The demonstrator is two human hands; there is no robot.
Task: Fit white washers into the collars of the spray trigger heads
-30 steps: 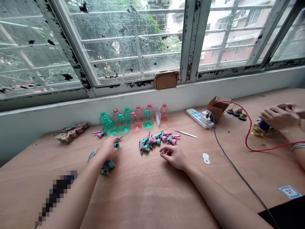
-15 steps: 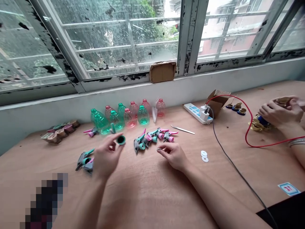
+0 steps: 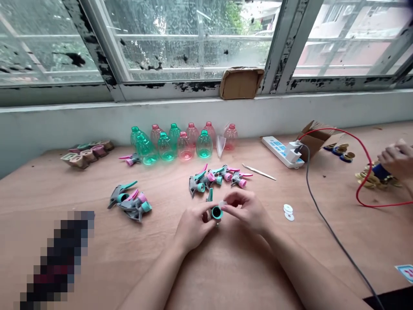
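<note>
Now our left hand [image 3: 195,224] pinches a spray head [image 3: 217,218], shifted from left of the sprayer pile [image 3: 211,176] to before it; our right hand [image 3: 247,212], a pale piece [image 3: 222,205]; tabletop [image 3: 226,275] spreads nearer us.

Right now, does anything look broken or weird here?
Yes, the window frame behind the bottles looks damaged: black patches interrupt its pale surface, perhaps peeling paint. The trigger head in the left hand looks unbroken.

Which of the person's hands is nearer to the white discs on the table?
Right. The right hand is left of the white discs, not touching them; the left hand, holding a spray head, is farther left.
</note>
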